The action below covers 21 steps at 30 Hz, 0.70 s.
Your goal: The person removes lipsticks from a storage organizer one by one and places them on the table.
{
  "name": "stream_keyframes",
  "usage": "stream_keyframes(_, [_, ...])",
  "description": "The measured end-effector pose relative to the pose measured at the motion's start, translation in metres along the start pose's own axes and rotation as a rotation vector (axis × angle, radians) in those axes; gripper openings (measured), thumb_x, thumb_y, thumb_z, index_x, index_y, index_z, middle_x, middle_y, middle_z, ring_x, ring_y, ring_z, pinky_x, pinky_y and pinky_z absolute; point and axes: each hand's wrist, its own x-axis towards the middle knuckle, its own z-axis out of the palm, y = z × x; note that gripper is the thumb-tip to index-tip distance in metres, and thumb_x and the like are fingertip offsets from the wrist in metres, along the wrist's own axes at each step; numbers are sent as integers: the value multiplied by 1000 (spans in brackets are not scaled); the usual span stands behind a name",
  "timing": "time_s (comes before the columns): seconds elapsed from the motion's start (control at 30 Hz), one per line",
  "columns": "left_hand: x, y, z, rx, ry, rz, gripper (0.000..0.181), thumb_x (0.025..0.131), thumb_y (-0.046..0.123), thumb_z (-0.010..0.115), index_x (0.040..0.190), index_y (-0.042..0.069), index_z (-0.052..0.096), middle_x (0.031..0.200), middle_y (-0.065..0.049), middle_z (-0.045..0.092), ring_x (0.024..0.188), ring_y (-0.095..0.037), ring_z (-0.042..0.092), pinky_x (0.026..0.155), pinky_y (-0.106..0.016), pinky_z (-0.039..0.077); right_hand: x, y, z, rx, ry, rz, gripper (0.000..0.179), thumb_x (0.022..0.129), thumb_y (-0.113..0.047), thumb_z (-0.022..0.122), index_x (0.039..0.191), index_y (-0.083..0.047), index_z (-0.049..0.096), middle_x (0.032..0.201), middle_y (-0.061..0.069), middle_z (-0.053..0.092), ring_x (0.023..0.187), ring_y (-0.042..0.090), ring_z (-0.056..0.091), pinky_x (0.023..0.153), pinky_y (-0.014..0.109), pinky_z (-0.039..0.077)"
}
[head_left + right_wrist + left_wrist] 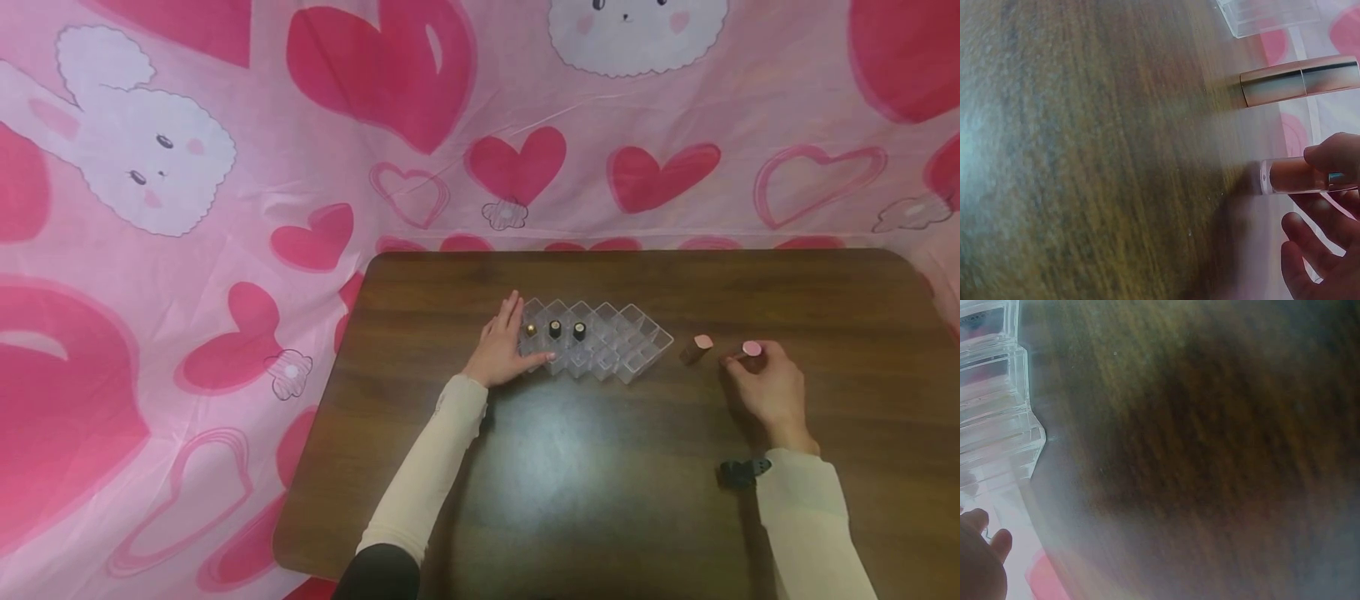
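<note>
Table (pixel 555 500): left hand (pixel 501 348) splayed against rack (pixel 622 343); right hand (pixel 774 388) pinches tube (pixel 752 349), clear base (pixel 1265 177) right-wrist view only; lipstick (pixel 699 348) between hands.

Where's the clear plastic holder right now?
In the head view, the clear plastic holder is near the middle of the table, between the left hand and a standing lipstick tube.

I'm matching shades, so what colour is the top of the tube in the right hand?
The tube's top is pink, clearest in the head view.
</note>
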Motion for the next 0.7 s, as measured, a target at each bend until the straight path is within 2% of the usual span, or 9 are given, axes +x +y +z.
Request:
stream_keyframes(0.23, [0, -1, 2, 8, 10, 7, 111, 64, 84, 38, 145, 22, -4, 151, 7, -11, 140, -16, 0, 109, -49, 18, 1, 1, 2, -14, 19, -10, 51, 87, -35, 54, 114, 7, 45, 105, 29, 51, 93, 42, 47, 75, 52, 37])
stream_keyframes(0.47, [-1, -1, 2, 13, 9, 6, 112, 64, 83, 40, 145, 15, 4, 152, 7, -10, 140, -15, 0, 109, -49, 17, -1, 0, 3, -9, 14, -5, 51, 87, -36, 53, 115, 6, 44, 106, 29, 51, 95, 42, 47, 78, 53, 36])
stream_keyframes(0.7, [-1, -1, 1, 13, 13, 6, 113, 64, 84, 40, 145, 14, 4, 152, 5, -9, 140, -16, 0, 109, -49, 17, 0, 1, 3, -9, 22, -26, 50, 86, -34, 54, 116, 5, 44, 105, 28, 52, 94, 42, 48, 77, 52, 36])
